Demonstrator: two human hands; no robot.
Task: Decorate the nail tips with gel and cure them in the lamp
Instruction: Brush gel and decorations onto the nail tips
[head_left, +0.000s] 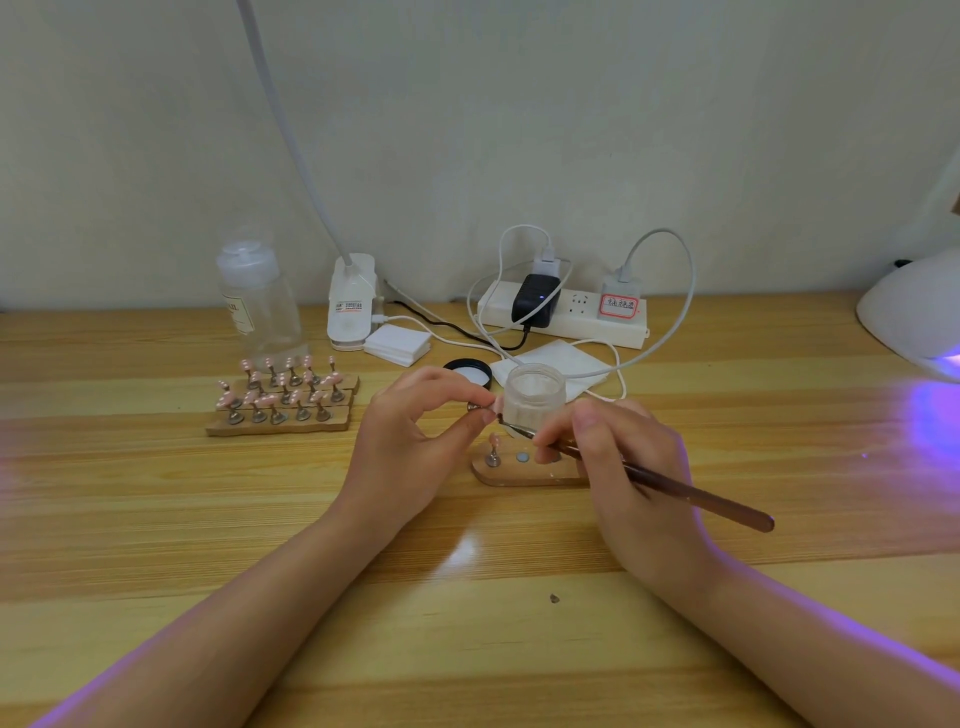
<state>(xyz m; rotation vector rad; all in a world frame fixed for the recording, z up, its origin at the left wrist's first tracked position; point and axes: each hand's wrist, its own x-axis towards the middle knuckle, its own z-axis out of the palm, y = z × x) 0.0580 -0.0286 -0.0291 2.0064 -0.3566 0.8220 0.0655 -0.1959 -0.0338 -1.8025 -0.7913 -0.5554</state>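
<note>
Head view, frame centre: left hand (415, 441) pinches a pink nail tip (497, 405); right hand (618, 457) grips a brush (675, 488), long axis running lower right to upper left, bristles at the tip.

Little writing can be read here. The clear plastic bottle with white cap (258, 296), at about ten o'clock on the wooden table, has a pale label with letters too blurred to read. The white clip base of the desk lamp (351, 306), at eleven o'clock, carries a small orange and grey sticker, unreadable. The white plug with red-framed label (618, 304) on the white power strip (571, 323), at one o'clock, shows handwritten characters I cannot make out.
</note>
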